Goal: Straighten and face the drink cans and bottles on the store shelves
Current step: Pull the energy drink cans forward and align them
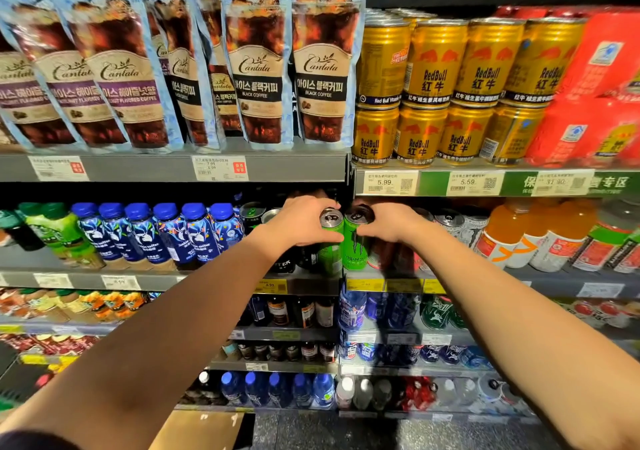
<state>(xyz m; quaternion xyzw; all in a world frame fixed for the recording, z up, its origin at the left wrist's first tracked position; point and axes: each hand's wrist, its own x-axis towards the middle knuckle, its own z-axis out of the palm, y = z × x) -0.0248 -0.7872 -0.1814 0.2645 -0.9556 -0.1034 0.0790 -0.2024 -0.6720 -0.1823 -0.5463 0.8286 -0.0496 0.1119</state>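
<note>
Two green energy drink cans stand side by side at the front of the middle shelf (304, 281). My left hand (301, 222) grips the left green can (330, 241) around its upper part. The fingers of my right hand (388, 222) wrap the top of the right green can (355, 247), whose claw logo faces me. Black cans (252, 212) stand just left of them, and red cans (398, 255) sit partly hidden behind my right wrist.
Blue-capped coffee bottles (166, 231) fill the shelf to the left, orange juice bottles (512, 238) to the right. Gold cans (436, 65) and coffee pouches (256, 61) sit on the shelf above. Lower shelves hold more bottles. A cardboard box (204, 429) lies on the floor.
</note>
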